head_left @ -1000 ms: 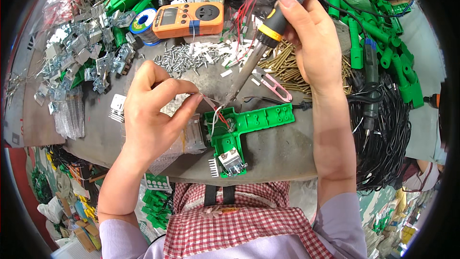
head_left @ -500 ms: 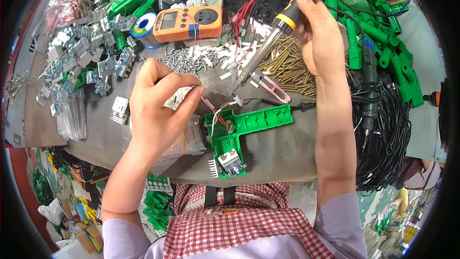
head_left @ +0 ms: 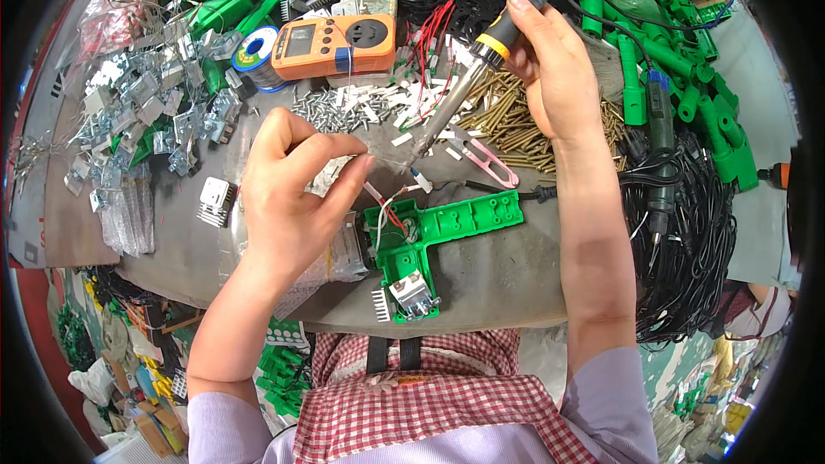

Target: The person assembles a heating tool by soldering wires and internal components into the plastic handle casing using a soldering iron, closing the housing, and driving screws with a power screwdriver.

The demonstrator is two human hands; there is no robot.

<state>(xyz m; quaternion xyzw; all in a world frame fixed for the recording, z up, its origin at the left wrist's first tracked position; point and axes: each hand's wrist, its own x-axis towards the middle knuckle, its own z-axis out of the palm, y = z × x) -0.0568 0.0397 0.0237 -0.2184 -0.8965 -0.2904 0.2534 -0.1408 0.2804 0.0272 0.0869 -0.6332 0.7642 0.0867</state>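
My right hand (head_left: 559,69) grips the yellow-and-black handle of a soldering iron (head_left: 454,94), whose metal shaft slants down to the left. My left hand (head_left: 296,180) pinches a thin strand of solder wire (head_left: 391,160) between thumb and forefinger, running toward the iron's tip. Just under the tip lies a small white connector piece (head_left: 421,180) on a wire end; whether the tip touches it I cannot tell. Below, on the table, is an open green plastic housing (head_left: 468,216) with red and white wires (head_left: 391,216) coming out and a metal block (head_left: 411,292) in its lower arm.
Behind my hands are an orange meter (head_left: 335,45), a solder spool (head_left: 258,56), grey screws (head_left: 331,109) and brass-coloured screws (head_left: 507,120). Pink tweezers (head_left: 490,163) lie beside the iron. Metal parts (head_left: 163,103) heap at left; green housings (head_left: 679,60) and black cables (head_left: 687,241) crowd the right.
My right hand has shifted slightly left with the soldering iron, its tip now nearer the white connector. My left hand has moved slightly right, still pinching the solder wire.
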